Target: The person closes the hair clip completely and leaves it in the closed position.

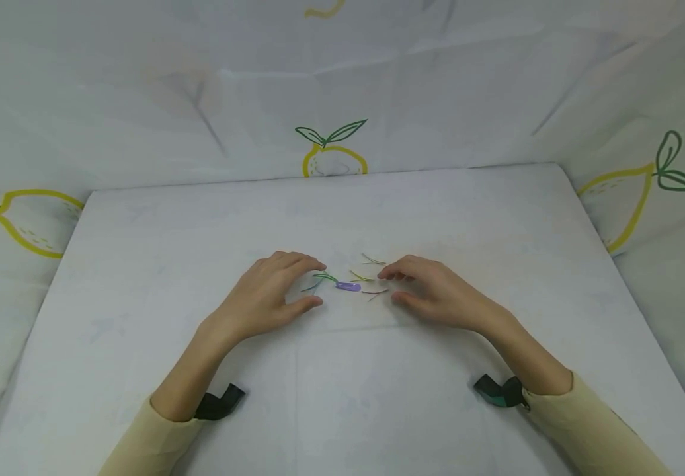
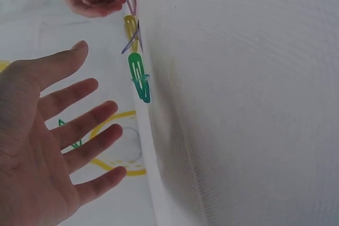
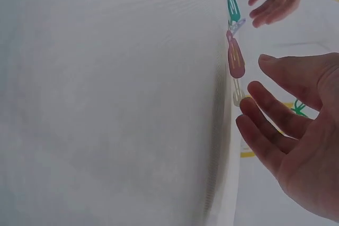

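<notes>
Several snap hair clips lie in a small group at the table's middle. In the head view a purple hair clip (image 1: 351,287) sits between the hands, with a green hair clip (image 1: 326,277) to its left and a yellow hair clip (image 1: 363,278) at its upper right. My left hand (image 1: 274,287) is just left of the group, fingers spread and holding nothing. On the other side, my right hand (image 1: 438,291) has gently bent fingers and an empty grasp. Its fingertips overlap a pale hair clip (image 3: 237,91) in the right wrist view, beside a pink one (image 3: 236,59).
A white cloth covers the table (image 1: 354,390). White curtains with lemon drawings (image 1: 336,160) hang behind it and at both sides. Black bands (image 1: 221,402) are at both wrists, by the light sleeves.
</notes>
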Motion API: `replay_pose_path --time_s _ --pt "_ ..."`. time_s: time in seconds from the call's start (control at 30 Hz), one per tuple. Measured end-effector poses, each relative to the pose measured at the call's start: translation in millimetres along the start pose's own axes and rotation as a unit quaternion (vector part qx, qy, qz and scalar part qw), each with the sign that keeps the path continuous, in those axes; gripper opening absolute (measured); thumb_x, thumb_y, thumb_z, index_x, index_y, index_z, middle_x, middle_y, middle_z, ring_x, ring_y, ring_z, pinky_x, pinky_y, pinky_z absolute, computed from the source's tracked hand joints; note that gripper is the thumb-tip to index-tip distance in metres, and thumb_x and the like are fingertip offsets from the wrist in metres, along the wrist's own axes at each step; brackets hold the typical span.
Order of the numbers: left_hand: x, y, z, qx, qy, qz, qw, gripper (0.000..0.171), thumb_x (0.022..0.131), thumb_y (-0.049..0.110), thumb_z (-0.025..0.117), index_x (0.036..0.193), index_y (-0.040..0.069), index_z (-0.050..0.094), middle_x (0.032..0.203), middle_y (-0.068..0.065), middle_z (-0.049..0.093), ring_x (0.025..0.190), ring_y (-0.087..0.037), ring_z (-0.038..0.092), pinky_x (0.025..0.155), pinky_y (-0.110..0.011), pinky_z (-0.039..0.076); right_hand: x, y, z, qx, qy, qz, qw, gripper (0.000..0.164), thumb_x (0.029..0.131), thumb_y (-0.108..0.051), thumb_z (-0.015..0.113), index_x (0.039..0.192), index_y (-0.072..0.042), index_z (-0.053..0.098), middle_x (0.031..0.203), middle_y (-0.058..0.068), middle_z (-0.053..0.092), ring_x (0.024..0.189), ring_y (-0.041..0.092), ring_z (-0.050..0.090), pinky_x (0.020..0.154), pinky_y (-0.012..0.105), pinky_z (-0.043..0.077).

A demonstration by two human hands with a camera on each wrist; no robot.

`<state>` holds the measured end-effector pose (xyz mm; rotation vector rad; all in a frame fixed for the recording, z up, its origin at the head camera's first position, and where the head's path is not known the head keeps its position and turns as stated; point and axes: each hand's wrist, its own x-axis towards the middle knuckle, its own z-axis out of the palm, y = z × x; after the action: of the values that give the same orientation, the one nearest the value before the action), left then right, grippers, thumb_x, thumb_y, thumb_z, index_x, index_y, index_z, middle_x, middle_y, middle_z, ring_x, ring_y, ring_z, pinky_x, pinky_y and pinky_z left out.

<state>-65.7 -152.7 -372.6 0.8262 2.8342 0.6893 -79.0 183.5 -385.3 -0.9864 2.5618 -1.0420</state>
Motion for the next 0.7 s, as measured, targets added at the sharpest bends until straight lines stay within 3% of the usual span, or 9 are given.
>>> replay_pose_path --time_s 0.47,0.7 --pt "5.5 7.9 10.4 -0.005 -0.007 0.022 0.9997 0.047 0.093 0.034 0.087 0.135 0.018 0.073 0.143 -0.004 0.071 0.138 -0.030 0.064 0.113 -0.055 0.053 1 1 4 0.016 -0.008 0.016 1.000 0.032 0.099 -0.005 0.077 0.130 -0.007 0.072 0.127 0.004 0.077 0.116 0.021 0.073 0.103 0.045 0.058" --pt "8.4 14.2 13.1 0.007 -0.008 0.024 0.9996 0.047 0.094 0.039 0.086 0.135 0.020 0.073 0.146 -0.004 0.070 0.140 -0.029 0.062 0.111 -0.055 0.053 3 0 3 0.007 -0.019 0.034 0.999 0.030 0.099 -0.005 0.077 0.128 -0.005 0.073 0.125 0.005 0.078 0.114 0.022 0.074 0.102 0.046 0.060"
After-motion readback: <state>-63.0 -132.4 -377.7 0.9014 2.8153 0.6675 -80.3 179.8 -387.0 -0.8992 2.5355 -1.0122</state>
